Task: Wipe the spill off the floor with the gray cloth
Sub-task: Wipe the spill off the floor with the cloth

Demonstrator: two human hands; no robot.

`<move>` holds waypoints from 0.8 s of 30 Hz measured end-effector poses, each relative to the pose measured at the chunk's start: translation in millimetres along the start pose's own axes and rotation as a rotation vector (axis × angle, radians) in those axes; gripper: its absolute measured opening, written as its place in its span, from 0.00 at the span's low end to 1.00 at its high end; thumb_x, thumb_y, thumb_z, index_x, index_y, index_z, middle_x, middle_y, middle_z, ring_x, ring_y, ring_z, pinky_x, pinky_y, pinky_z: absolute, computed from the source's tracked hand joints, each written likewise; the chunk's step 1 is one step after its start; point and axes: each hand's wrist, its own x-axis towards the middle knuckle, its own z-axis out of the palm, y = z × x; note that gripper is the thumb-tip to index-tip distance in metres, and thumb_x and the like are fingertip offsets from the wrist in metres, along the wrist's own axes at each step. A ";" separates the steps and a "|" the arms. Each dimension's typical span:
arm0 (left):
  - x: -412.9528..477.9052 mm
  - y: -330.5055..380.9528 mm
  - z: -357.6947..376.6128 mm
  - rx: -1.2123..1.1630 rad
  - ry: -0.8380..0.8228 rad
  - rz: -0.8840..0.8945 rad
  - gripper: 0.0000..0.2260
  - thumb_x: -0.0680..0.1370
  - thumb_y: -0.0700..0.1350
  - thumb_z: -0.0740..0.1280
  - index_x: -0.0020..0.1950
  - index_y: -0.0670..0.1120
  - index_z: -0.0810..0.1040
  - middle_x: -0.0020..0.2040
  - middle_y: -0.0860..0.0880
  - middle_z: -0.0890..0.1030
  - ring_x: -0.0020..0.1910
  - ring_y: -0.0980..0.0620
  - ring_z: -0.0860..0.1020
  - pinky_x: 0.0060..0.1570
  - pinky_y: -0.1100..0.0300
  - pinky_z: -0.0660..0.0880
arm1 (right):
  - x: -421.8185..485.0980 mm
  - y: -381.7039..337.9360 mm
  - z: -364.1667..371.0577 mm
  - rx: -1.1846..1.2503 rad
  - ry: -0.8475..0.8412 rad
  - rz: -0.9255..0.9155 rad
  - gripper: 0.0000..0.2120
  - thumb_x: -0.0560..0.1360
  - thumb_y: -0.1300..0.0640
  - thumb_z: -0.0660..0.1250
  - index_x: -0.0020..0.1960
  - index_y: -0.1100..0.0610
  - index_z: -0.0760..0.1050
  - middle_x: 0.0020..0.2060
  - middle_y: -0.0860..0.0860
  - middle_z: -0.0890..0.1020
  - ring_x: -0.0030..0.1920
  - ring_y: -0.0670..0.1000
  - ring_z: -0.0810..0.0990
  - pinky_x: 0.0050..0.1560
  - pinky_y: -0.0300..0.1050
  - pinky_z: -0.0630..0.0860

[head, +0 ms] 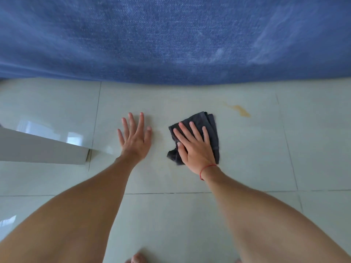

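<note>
Two bare hands rest on a pale tiled floor [247, 158], seen from above by a head-worn camera. Right hand [195, 149]: palm down on the folded gray cloth [210, 126], fingers [191, 130] spread wide and flat across it, pressing rather than gripping; the thumb lies along the cloth's left edge, where a bunched corner sticks out beside the wrist. A red string bracelet [206, 168] circles that wrist. Left hand [135, 137]: left of the cloth and apart from it, palm flat on the bare tile with fingers splayed, holding nothing. Spill [241, 110]: a small yellowish-brown streak on the tile, beyond the cloth and to its right, near but not touched by it. A blue woven fabric [171, 38], blurred, fills the area beyond the cloth, its lower edge meeting the floor. A pale gray panel [38, 147] juts in well to the left of the cloth, past the left hand.
</note>
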 end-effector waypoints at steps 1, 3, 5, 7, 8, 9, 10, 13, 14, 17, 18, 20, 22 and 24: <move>1.9 -6.3 -4.5 0.038 -0.001 -0.039 0.26 0.82 0.58 0.45 0.79 0.57 0.39 0.79 0.49 0.35 0.78 0.47 0.34 0.74 0.44 0.34 | -13.0 12.7 -1.5 -0.005 -0.012 0.004 0.22 0.79 0.49 0.52 0.72 0.46 0.68 0.74 0.44 0.67 0.75 0.53 0.62 0.74 0.58 0.50; 6.0 -16.9 -11.5 0.075 -0.055 -0.111 0.27 0.81 0.60 0.45 0.78 0.59 0.38 0.79 0.50 0.34 0.77 0.47 0.33 0.74 0.42 0.34 | -30.9 38.4 -8.1 -0.019 -0.020 0.045 0.23 0.79 0.48 0.50 0.73 0.45 0.66 0.74 0.44 0.66 0.76 0.51 0.60 0.75 0.56 0.48; 7.2 -23.1 -12.6 0.086 -0.092 -0.126 0.27 0.81 0.61 0.44 0.77 0.61 0.37 0.78 0.51 0.33 0.77 0.48 0.33 0.74 0.42 0.34 | -28.7 51.1 -14.9 -0.034 -0.005 0.138 0.24 0.79 0.47 0.47 0.74 0.45 0.64 0.75 0.44 0.64 0.76 0.51 0.59 0.75 0.55 0.46; 8.7 -24.9 -10.8 0.084 -0.093 -0.109 0.26 0.81 0.61 0.44 0.77 0.62 0.37 0.78 0.52 0.32 0.77 0.48 0.32 0.74 0.42 0.33 | -5.2 46.7 -17.8 -0.024 0.031 0.303 0.24 0.79 0.46 0.46 0.75 0.44 0.61 0.76 0.43 0.61 0.78 0.51 0.55 0.75 0.58 0.45; 9.6 -25.4 -10.3 0.074 -0.098 -0.109 0.26 0.81 0.60 0.44 0.77 0.62 0.37 0.78 0.52 0.32 0.77 0.48 0.32 0.73 0.42 0.33 | 12.5 39.3 -18.1 -0.002 0.056 0.390 0.24 0.80 0.46 0.46 0.75 0.44 0.59 0.77 0.43 0.58 0.78 0.52 0.52 0.75 0.61 0.43; 10.5 -25.9 -10.3 0.065 -0.104 -0.113 0.26 0.81 0.60 0.44 0.77 0.62 0.37 0.78 0.52 0.32 0.77 0.48 0.32 0.73 0.42 0.32 | 31.5 29.4 -17.8 0.023 0.072 0.464 0.23 0.81 0.47 0.47 0.76 0.43 0.57 0.78 0.43 0.56 0.78 0.53 0.49 0.74 0.64 0.41; 11.0 -26.4 -10.7 0.061 -0.108 -0.115 0.26 0.81 0.59 0.44 0.77 0.62 0.37 0.78 0.52 0.31 0.77 0.48 0.32 0.72 0.42 0.32 | 50.2 18.1 -16.9 0.050 0.079 0.518 0.23 0.81 0.47 0.48 0.76 0.44 0.55 0.78 0.43 0.54 0.78 0.55 0.46 0.73 0.66 0.40; 13.0 -27.7 -9.6 0.051 -0.107 -0.110 0.25 0.82 0.58 0.44 0.77 0.62 0.37 0.78 0.52 0.31 0.77 0.48 0.31 0.72 0.42 0.31 | 95.9 -20.4 -9.6 0.101 0.071 0.494 0.23 0.82 0.48 0.48 0.77 0.44 0.54 0.78 0.41 0.52 0.78 0.58 0.43 0.71 0.70 0.37; 13.3 -27.9 -9.6 0.051 -0.108 -0.109 0.25 0.82 0.58 0.44 0.77 0.62 0.37 0.78 0.52 0.31 0.77 0.48 0.31 0.72 0.42 0.31 | 106.0 -34.8 -6.9 0.105 0.059 0.438 0.23 0.82 0.48 0.48 0.77 0.44 0.54 0.78 0.40 0.53 0.78 0.58 0.43 0.71 0.70 0.36; 13.0 -28.3 -10.6 0.042 -0.129 -0.118 0.25 0.82 0.57 0.43 0.76 0.63 0.36 0.77 0.52 0.30 0.76 0.48 0.30 0.72 0.43 0.31 | 111.8 -69.9 2.5 0.068 0.025 0.251 0.23 0.82 0.48 0.49 0.76 0.44 0.56 0.77 0.39 0.56 0.78 0.56 0.45 0.72 0.70 0.38; 13.5 -28.6 -10.8 0.043 -0.130 -0.117 0.25 0.82 0.57 0.43 0.76 0.63 0.36 0.77 0.52 0.30 0.76 0.48 0.30 0.72 0.43 0.30 | 106.6 -75.1 5.8 0.049 0.014 0.202 0.23 0.82 0.48 0.49 0.76 0.44 0.56 0.77 0.39 0.56 0.78 0.55 0.46 0.73 0.69 0.38; 14.3 -29.8 -11.2 0.046 -0.130 -0.118 0.25 0.82 0.57 0.43 0.76 0.63 0.36 0.77 0.52 0.30 0.76 0.48 0.30 0.72 0.43 0.31 | 86.2 -74.2 8.8 0.036 -0.002 0.092 0.23 0.82 0.49 0.50 0.76 0.45 0.57 0.77 0.40 0.58 0.78 0.54 0.49 0.74 0.67 0.40; 13.4 -29.9 -11.0 0.051 -0.136 -0.122 0.25 0.82 0.57 0.43 0.76 0.63 0.36 0.77 0.52 0.30 0.76 0.48 0.30 0.72 0.42 0.31 | 54.9 -58.8 8.7 0.002 -0.012 -0.071 0.22 0.80 0.49 0.51 0.75 0.46 0.62 0.75 0.41 0.63 0.77 0.54 0.57 0.75 0.64 0.47; 12.0 -28.8 -12.7 0.056 -0.145 -0.119 0.25 0.82 0.57 0.43 0.76 0.63 0.36 0.77 0.52 0.30 0.76 0.48 0.30 0.73 0.42 0.31 | 23.5 -29.3 6.9 -0.046 -0.019 -0.159 0.22 0.79 0.49 0.52 0.73 0.47 0.66 0.73 0.43 0.68 0.75 0.53 0.63 0.74 0.58 0.52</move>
